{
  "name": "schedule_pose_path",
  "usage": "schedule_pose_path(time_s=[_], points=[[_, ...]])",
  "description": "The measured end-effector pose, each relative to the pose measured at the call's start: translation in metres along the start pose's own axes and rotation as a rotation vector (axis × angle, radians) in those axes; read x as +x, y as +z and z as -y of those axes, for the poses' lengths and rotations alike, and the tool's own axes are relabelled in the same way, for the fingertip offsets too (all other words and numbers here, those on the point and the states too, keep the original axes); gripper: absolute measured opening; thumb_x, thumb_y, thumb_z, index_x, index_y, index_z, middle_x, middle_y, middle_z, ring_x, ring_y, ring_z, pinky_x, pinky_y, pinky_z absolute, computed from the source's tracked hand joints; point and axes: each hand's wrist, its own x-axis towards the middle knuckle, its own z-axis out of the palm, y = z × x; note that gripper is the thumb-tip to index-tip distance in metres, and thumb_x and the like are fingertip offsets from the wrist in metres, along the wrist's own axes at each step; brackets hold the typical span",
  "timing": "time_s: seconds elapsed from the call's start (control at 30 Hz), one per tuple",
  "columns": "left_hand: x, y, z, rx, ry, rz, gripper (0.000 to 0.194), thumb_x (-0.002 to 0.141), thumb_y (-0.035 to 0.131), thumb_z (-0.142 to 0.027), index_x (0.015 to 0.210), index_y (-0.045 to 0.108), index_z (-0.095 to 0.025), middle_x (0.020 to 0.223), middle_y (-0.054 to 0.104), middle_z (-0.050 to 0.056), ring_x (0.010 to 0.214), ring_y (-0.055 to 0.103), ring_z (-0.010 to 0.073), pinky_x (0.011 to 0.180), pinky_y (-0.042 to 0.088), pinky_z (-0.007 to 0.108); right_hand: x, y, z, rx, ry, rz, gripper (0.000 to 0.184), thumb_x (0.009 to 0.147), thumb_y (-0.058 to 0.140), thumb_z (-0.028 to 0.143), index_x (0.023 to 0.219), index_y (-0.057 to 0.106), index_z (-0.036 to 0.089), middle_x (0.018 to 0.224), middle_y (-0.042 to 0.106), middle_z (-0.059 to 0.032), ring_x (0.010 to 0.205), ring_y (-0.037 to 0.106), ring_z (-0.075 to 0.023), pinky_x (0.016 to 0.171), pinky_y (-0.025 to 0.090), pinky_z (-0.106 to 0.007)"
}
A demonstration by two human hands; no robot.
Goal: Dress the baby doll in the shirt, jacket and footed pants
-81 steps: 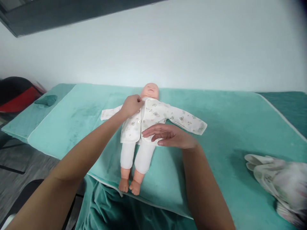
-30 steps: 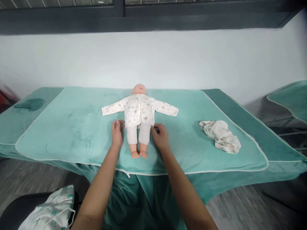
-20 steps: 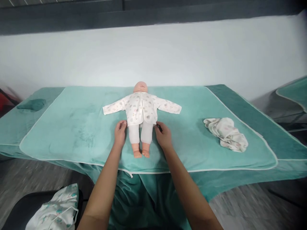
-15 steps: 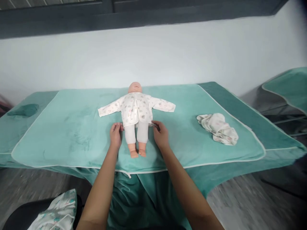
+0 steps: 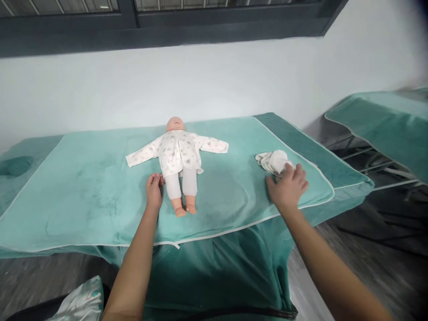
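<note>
A baby doll point(image 5: 177, 151) lies face up on a teal towel point(image 5: 100, 187), dressed in a white printed shirt and white trousers, with its sleeves spread out. My left hand point(image 5: 154, 189) rests beside the doll's left hip, fingers curled and pinching the shirt's lower hem. My right hand point(image 5: 288, 187) is stretched out to the right, fingers bent over the near edge of a crumpled white printed garment point(image 5: 272, 159) lying on the towel. That hand hides part of the garment.
The towel covers a padded table draped in darker teal cloth point(image 5: 217, 272), against a white wall. A second teal-covered table point(image 5: 384, 125) stands at the right. A printed bundle point(image 5: 82, 303) sits at the lower left, and a dark green cloth point(image 5: 13, 165) lies at the far left.
My right hand has left the doll's shirt hem and moved right onto the crumpled garment. My left hand stays at the hem. The view has swung to the right.
</note>
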Motion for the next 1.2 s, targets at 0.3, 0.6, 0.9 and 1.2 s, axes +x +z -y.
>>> schedule_pose_path(time_s=[0.3, 0.6, 0.9, 1.2], points=[[0.001, 0.000, 0.001, 0.009, -0.007, -0.003, 0.027, 0.086, 0.070, -0.039, 0.074, 0.062, -0.017, 0.070, 0.058, -0.002, 0.066, 0.051, 0.0093, 0.067, 0.043, 0.022, 0.019, 0.015, -0.017, 0.266, 0.318, 0.058, 0.049, 0.073, 0.067, 0.042, 0.114, 0.062, 0.015, 0.120, 0.065, -0.0189, 0.117, 0.054, -0.0397, 0.108, 0.037, -0.061], [0.005, -0.002, 0.002, 0.035, -0.024, -0.027, 0.040, 0.085, 0.074, -0.048, 0.114, 0.068, -0.021, 0.109, 0.070, 0.005, 0.098, 0.066, 0.0149, 0.084, 0.052, 0.027, 0.021, 0.022, 0.101, 1.495, 0.380, 0.400, 0.031, 0.068, 0.071, 0.035, 0.095, 0.064, 0.022, 0.101, 0.074, -0.0042, 0.096, 0.070, -0.0228, 0.088, 0.058, -0.036], [0.004, -0.004, -0.011, 0.216, -0.096, 0.272, 0.071, 0.084, 0.077, -0.046, 0.150, 0.055, -0.029, 0.156, 0.054, 0.005, 0.146, 0.049, 0.0301, 0.122, 0.040, 0.044, -0.020, 0.061, 0.245, 1.744, 0.354, 0.827, 0.045, 0.075, 0.081, 0.034, 0.117, 0.065, 0.025, 0.113, 0.078, -0.0014, 0.117, 0.069, -0.0229, 0.105, 0.055, -0.038], [0.043, 0.019, -0.001, 0.290, -0.069, 0.161, 0.073, 0.085, 0.075, -0.047, 0.151, 0.053, -0.027, 0.157, 0.052, 0.006, 0.146, 0.049, 0.0296, 0.123, 0.039, 0.043, -0.009, 0.077, 0.242, 1.988, 0.312, 0.886, 0.039, 0.082, 0.074, 0.032, 0.120, 0.067, 0.027, 0.132, 0.071, -0.0019, 0.129, 0.064, -0.0240, 0.111, 0.053, -0.044]])
